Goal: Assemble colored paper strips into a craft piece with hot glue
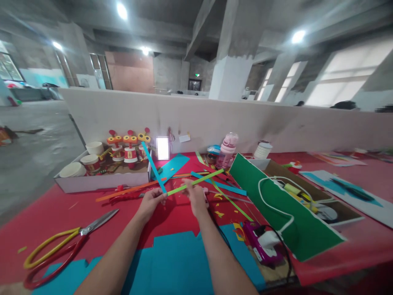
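My left hand is closed in a pinch where a blue paper strip and a lime-green paper strip meet at an angle. The blue one slants up and away to the left; the green one runs up to the right. Partway along the green strip, my right hand has its fingers on it in a loose grip; the fingertips are slightly blurred. Below both hands, a red cloth covers the table, and blue paper sheets lie near my forearms.
Large scissors lie at left. Behind them, a box holds paper cups and cup figures. An orange strip lies nearby. At right are a green-sided box with a white cable, a purple power socket and a pink bottle.
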